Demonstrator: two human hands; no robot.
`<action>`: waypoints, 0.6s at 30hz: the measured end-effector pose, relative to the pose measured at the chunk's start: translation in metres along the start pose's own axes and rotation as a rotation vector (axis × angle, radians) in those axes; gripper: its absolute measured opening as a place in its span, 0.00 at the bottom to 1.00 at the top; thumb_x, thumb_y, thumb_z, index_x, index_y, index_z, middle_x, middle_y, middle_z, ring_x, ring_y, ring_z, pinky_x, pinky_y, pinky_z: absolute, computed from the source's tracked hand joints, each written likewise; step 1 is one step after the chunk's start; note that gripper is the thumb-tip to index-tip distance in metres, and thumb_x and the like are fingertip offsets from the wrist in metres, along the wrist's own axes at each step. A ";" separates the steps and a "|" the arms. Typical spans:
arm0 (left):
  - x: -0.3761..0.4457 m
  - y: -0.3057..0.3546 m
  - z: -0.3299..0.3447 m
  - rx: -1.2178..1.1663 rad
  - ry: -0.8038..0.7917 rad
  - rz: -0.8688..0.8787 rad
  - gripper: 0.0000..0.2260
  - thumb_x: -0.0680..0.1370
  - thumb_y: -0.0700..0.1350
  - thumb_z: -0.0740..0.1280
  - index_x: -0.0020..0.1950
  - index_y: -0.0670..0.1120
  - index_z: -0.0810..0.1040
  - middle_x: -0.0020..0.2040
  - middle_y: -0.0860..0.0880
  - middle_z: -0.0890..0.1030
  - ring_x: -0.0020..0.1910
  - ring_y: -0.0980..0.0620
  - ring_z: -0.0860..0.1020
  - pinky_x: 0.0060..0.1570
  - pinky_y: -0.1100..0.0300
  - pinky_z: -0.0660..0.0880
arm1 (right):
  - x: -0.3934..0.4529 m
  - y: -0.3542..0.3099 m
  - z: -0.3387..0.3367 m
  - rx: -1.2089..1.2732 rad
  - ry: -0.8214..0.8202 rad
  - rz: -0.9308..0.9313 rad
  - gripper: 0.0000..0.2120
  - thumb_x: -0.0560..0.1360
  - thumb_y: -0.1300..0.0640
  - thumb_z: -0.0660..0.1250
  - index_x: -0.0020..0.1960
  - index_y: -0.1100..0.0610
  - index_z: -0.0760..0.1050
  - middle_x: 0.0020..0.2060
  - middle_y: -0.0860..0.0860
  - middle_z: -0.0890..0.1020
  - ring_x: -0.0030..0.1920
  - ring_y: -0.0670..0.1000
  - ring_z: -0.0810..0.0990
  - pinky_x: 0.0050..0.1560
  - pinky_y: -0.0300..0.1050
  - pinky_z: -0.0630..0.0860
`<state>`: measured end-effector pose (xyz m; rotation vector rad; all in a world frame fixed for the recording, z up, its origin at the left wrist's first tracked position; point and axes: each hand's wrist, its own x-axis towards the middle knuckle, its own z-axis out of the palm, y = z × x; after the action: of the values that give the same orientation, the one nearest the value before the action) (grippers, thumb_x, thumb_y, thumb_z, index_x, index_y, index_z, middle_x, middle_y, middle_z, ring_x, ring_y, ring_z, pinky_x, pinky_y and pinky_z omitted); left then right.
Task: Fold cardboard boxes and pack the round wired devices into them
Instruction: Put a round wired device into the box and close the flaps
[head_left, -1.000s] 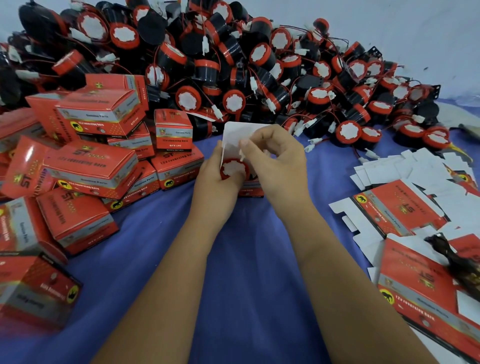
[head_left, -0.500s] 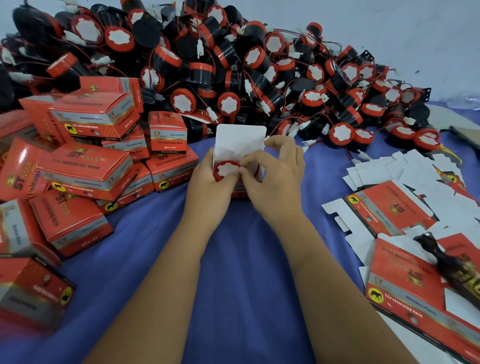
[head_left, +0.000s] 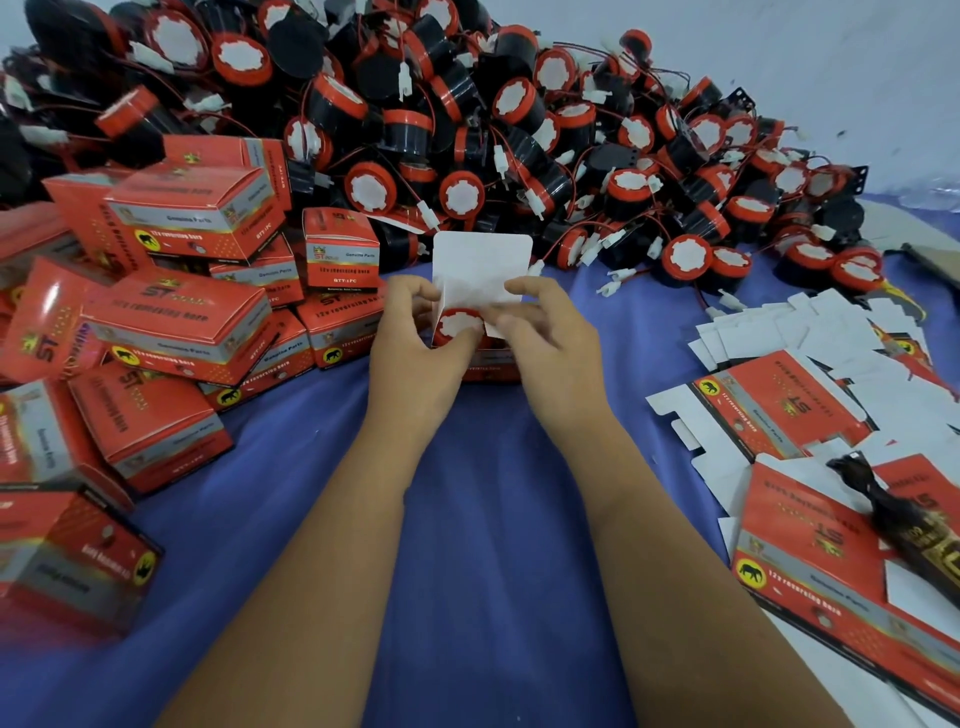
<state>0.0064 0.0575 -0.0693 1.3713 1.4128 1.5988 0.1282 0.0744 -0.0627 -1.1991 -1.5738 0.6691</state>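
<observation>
An open red cardboard box (head_left: 492, 364) stands on the blue cloth at the centre, its white lid flap (head_left: 480, 267) upright. A round device with a red rim and white face (head_left: 458, 327) sits inside the box opening. My left hand (head_left: 415, 343) grips the box's left side, thumb by the device. My right hand (head_left: 550, 338) holds the right side and pinches a small white side flap over the opening. A big heap of round wired devices (head_left: 519, 119) lies just behind.
Several closed red boxes (head_left: 176, 322) are stacked on the left. Flat unfolded box blanks (head_left: 810, 415) lie on the right, with a dark bundle (head_left: 904, 525) on top of them. Blue cloth (head_left: 493, 545) covers the table between my forearms.
The lid flap has swung up to upright. The device has settled into the box. My right hand has shifted from above the device to the box's right side flap.
</observation>
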 end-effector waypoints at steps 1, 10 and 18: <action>0.000 0.002 0.000 -0.057 -0.001 -0.029 0.11 0.77 0.45 0.69 0.47 0.59 0.69 0.46 0.60 0.80 0.46 0.61 0.79 0.44 0.62 0.78 | 0.000 0.000 0.000 0.031 0.009 0.018 0.11 0.77 0.57 0.63 0.58 0.54 0.76 0.44 0.49 0.85 0.48 0.47 0.81 0.48 0.41 0.78; 0.001 -0.003 -0.001 -0.033 -0.026 -0.037 0.19 0.80 0.33 0.61 0.63 0.55 0.67 0.57 0.55 0.79 0.56 0.61 0.77 0.47 0.74 0.72 | 0.003 0.003 0.005 0.036 0.127 -0.004 0.26 0.74 0.66 0.68 0.68 0.52 0.67 0.52 0.42 0.76 0.55 0.40 0.75 0.53 0.31 0.70; 0.006 -0.002 -0.007 0.120 0.052 0.110 0.14 0.76 0.33 0.68 0.50 0.54 0.79 0.50 0.56 0.82 0.49 0.66 0.78 0.45 0.73 0.73 | 0.003 0.007 -0.005 0.140 0.037 0.053 0.15 0.75 0.69 0.63 0.48 0.50 0.80 0.46 0.42 0.83 0.50 0.40 0.80 0.50 0.33 0.75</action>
<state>-0.0025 0.0615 -0.0688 1.5093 1.5094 1.6530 0.1350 0.0793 -0.0657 -1.1461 -1.4444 0.7744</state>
